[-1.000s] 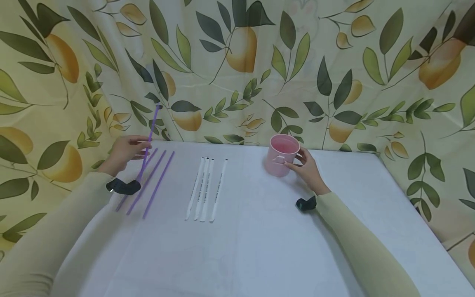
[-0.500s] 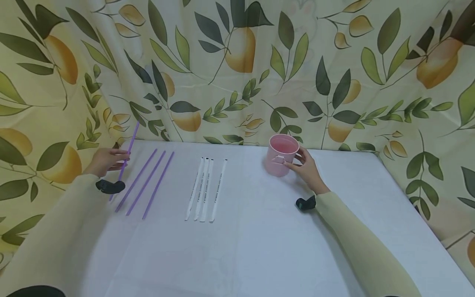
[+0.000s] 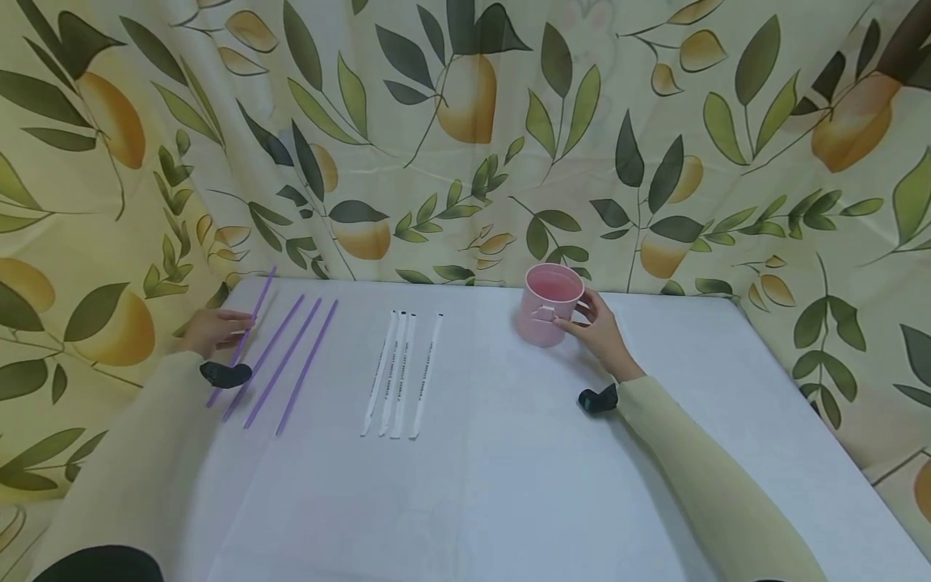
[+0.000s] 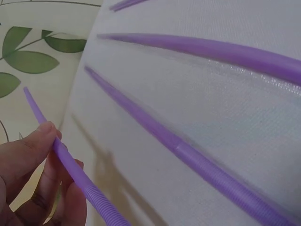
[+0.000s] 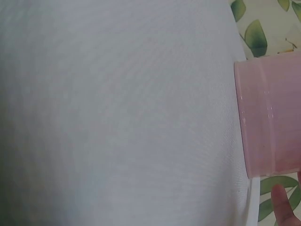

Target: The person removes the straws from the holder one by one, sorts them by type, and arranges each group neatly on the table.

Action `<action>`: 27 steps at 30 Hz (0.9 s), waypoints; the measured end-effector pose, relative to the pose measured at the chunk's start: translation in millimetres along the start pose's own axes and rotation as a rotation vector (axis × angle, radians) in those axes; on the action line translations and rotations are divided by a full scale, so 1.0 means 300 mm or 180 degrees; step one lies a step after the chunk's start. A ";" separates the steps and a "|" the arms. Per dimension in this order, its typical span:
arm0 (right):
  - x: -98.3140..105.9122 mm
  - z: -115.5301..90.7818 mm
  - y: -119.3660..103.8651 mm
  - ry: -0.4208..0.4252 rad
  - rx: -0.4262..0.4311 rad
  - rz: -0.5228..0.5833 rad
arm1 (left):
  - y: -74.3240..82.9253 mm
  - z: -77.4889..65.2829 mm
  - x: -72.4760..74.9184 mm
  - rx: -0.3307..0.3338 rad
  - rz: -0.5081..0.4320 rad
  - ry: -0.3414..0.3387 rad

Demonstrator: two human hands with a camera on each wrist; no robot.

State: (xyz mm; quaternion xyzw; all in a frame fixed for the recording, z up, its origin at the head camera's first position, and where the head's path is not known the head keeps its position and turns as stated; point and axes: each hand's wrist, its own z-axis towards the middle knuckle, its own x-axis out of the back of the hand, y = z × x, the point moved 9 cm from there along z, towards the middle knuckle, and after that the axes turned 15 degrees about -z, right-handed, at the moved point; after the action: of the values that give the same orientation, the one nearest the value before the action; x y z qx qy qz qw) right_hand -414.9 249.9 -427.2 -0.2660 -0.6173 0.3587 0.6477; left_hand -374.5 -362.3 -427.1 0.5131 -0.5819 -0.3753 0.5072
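At the far left of the table, my left hand (image 3: 214, 331) pinches a purple chopstick (image 4: 75, 172) between thumb and fingers. It is tapered, with a ribbed section, and its shadow falls on the cloth beside it in the left wrist view. Three more purple chopsticks (image 3: 307, 368) lie slanted side by side to its right. My right hand (image 3: 600, 331) holds a pink mug (image 3: 540, 323) at its handle side, thumb in front and fingers behind. The mug stands upright near the back edge; the right wrist view shows its pink wall (image 5: 277, 113) and a fingertip.
Several thin white strips (image 3: 396, 376) with dark printing lie in a row between the chopsticks and the mug. White cloth covers the table (image 3: 509, 485). Behind its back edge hangs a curtain (image 3: 436, 186) patterned with fruit and leaves.
My left hand has moved left and lowered the chopstick toward the cloth, left of the other three and roughly in line with them. My right hand and the mug have stayed put.
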 end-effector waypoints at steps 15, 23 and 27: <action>-0.005 0.001 0.014 0.0044 0.0016 -0.0020 | -0.079 -0.002 0.050 -0.0038 0.0256 0.0465; 0.001 -0.001 0.005 0.0051 0.0023 0.0010 | -0.061 -0.021 0.047 -0.0165 0.0720 0.0708; 0.002 0.000 0.006 0.0046 0.0032 0.0005 | -0.072 -0.018 0.046 -0.0043 0.0629 0.0801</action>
State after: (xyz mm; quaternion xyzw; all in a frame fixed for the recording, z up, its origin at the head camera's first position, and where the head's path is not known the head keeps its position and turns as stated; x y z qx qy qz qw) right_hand -415.2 251.3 -428.2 -0.2658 -0.6105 0.3603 0.6533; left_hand -363.9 -379.6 -443.7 0.4929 -0.5588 -0.2602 0.6141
